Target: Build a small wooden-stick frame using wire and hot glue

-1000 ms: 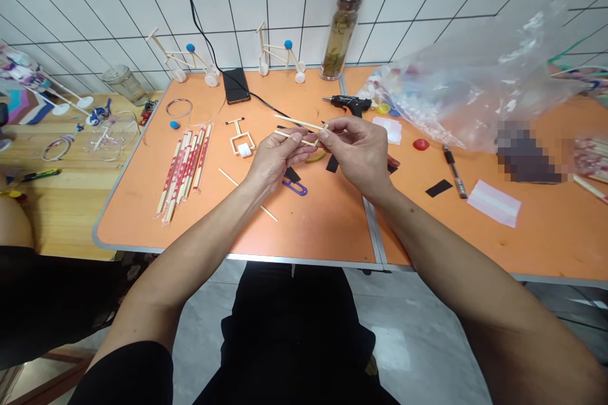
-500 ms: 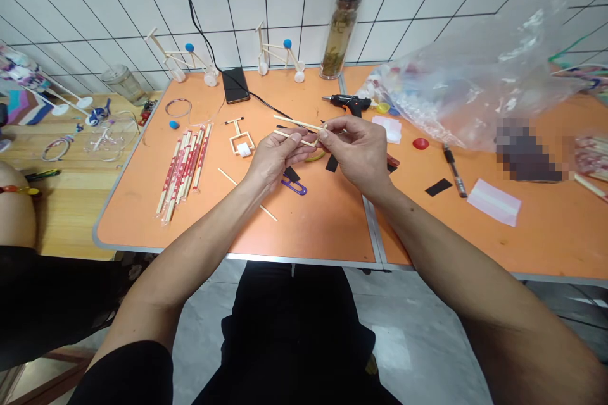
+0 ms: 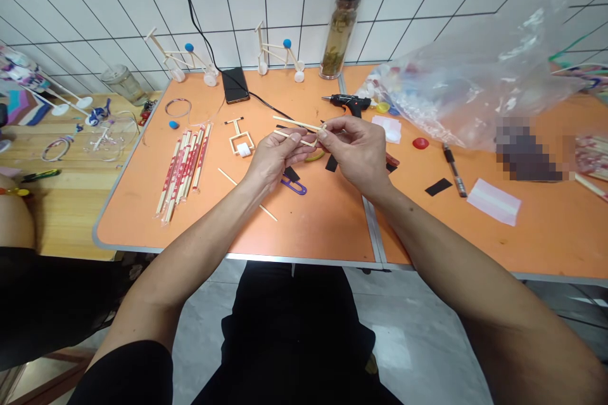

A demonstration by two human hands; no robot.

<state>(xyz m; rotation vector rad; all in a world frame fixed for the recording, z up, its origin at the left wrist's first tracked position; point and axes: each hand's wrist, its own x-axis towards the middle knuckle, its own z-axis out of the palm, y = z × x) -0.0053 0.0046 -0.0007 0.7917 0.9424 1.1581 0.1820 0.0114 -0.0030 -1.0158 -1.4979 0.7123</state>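
My left hand (image 3: 280, 153) pinches a thin wooden stick (image 3: 310, 140) between thumb and fingers. A second wooden stick (image 3: 297, 122) runs to the fingertips of my right hand (image 3: 354, 147), which are closed at the point where the sticks come together. Whether the sticks are joined there is hidden by my fingers. Beneath my hands lie a purple-handled utility knife (image 3: 295, 186) and small black strips (image 3: 332, 163). To the left rests a small stick frame (image 3: 242, 141) with a white piece on it. A loose thin stick (image 3: 268, 212) passes under my left forearm.
Wrapped chopsticks (image 3: 183, 171) lie at left. Two stick tricycles (image 3: 280, 54), a phone (image 3: 235, 85) and a glass bottle (image 3: 339, 38) stand along the wall. A glue gun (image 3: 349, 102), plastic bag (image 3: 441, 76) and pen (image 3: 455, 171) are at right. Another person's arm (image 3: 16, 215) shows at far left.
My hands and the sticks stay almost in place, with only a very slight shift of the right hand. The other person's arm at far left has moved slightly.
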